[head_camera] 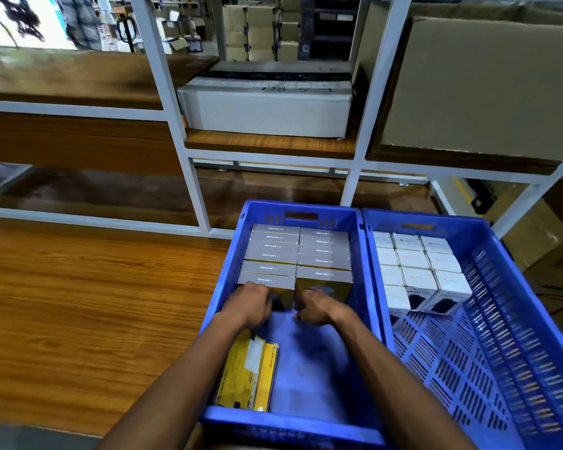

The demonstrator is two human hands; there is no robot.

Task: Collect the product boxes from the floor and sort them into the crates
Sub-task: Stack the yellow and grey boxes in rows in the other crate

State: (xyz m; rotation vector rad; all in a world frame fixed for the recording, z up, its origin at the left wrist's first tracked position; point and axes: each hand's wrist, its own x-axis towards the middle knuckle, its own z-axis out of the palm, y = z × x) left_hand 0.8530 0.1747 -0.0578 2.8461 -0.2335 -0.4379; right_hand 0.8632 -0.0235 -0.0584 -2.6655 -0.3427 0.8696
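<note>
a yellow box [246, 375] is lying flat at the near end of the left crate [364, 264], behind the left hand [249, 303], long axis running front to back. both hands, the right hand [316, 306] included, are curling against the nearest grey-topped boxes [298, 254], standing in two columns; whether they are gripping cannot be told. white boxes [418, 271] are filling the right crate [488, 241].

My left grip [252, 303] and right grip [319, 308] are bare, no gloves, rings or watch. Both my forearms are uncovered right down to the frame's edge, no sleeve showing.
</note>
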